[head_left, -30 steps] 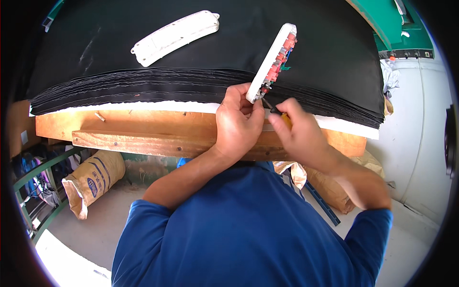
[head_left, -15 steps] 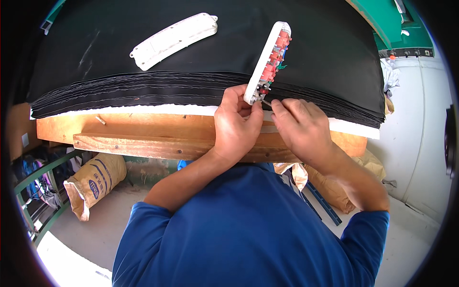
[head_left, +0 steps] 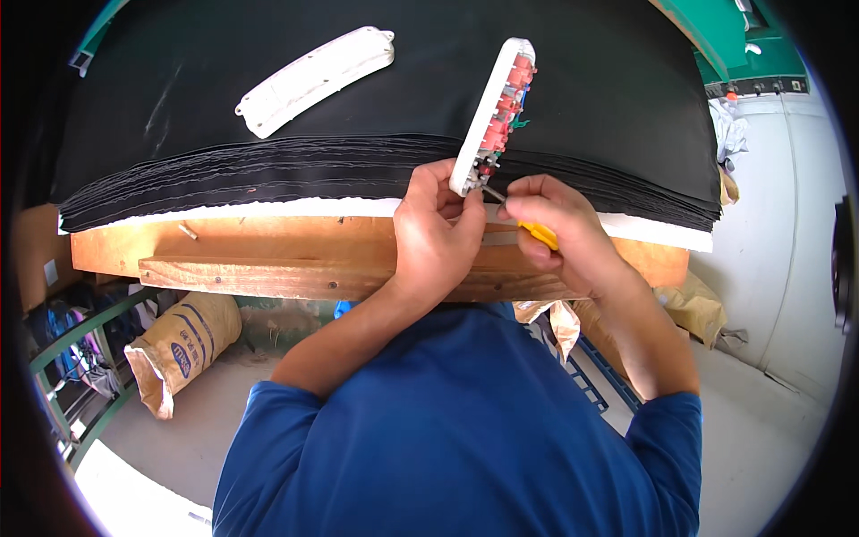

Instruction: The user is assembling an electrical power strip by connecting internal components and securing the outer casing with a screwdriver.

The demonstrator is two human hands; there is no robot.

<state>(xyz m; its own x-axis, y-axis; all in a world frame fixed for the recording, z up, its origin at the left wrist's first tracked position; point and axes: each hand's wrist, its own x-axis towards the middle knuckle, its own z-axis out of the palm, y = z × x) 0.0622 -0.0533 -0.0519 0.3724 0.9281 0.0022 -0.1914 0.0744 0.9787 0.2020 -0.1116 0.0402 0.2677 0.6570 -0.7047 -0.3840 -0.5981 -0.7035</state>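
Observation:
My left hand (head_left: pixel 436 231) grips the near end of a long white plastic housing (head_left: pixel 481 116), fingers closed around it. The housing stands tilted up over the edge of the black sheets, its open side facing right. Inside it, a row of red blocks (head_left: pixel 496 132), some metal parts and green and blue wires show. In my right hand (head_left: pixel 571 219) is a screwdriver with a yellow handle (head_left: pixel 540 235). Its shaft points left, with the tip at the housing's near end; the exact contact point is too small to make out. A matching white cover (head_left: pixel 318 82) lies farther left.
A thick stack of black sheets (head_left: pixel 295 170) covers the wooden bench (head_left: pixel 358 276), which has a raised front rail. Below left, a brown paper sack (head_left: pixel 192 336) stands by a green metal frame (head_left: pixel 89 318). More sacks (head_left: pixel 693 309) sit below right, and green machinery (head_left: pixel 716 36) is at the far right.
My right hand has turned and opened out a little, so the screwdriver's yellow handle now shows. The housing and my left hand have shifted slightly left; the shaft stays at the housing's near end.

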